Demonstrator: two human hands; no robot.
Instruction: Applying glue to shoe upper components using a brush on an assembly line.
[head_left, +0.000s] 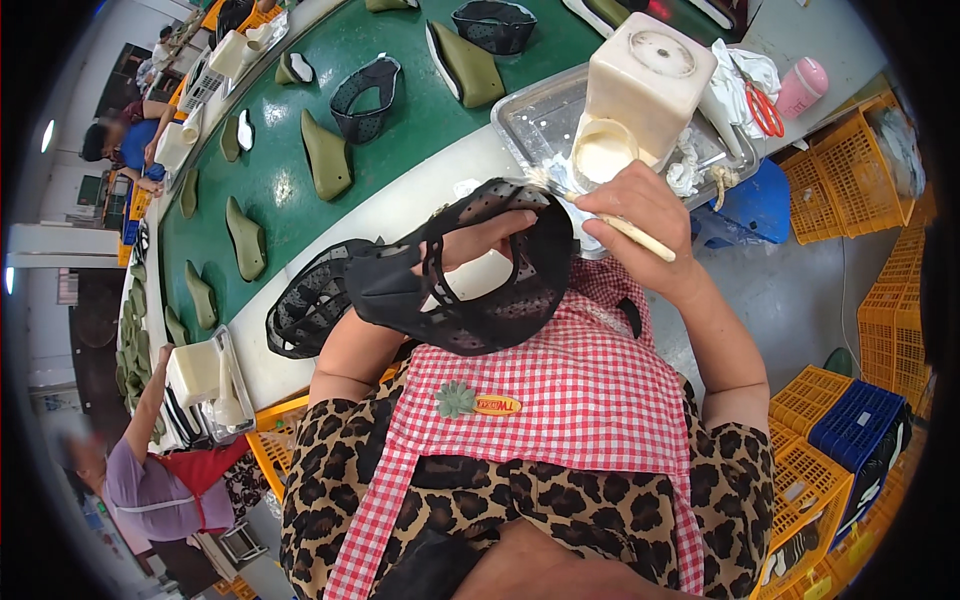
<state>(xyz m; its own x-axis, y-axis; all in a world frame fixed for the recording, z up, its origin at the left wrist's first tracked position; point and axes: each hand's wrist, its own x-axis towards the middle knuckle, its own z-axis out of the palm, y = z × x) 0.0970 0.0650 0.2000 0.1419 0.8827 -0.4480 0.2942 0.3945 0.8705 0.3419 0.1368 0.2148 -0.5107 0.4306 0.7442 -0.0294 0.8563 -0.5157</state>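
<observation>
My left hand (478,243) is inside a black mesh shoe upper (395,288), gripping it and spreading its opening above my checked apron. Between the fingers of my right hand (645,220) is a brush (642,240) with a pale wooden handle. Its whitish bristles touch or nearly touch the upper's far edge. Just beyond that hand, a cup of white liquid (606,152) is joined to a square off-white container (655,70), both standing on a metal tray (535,115). Another black upper (305,305) lies on the white table edge, left of the held one.
A green conveyor belt (285,190) carries olive shoe lasts (325,160) and black uppers (365,98). Red-handled scissors (765,108) and a pink bottle (803,85) sit right of the tray. Yellow crates (860,160) stand at the right. Two people (165,480) work along the left.
</observation>
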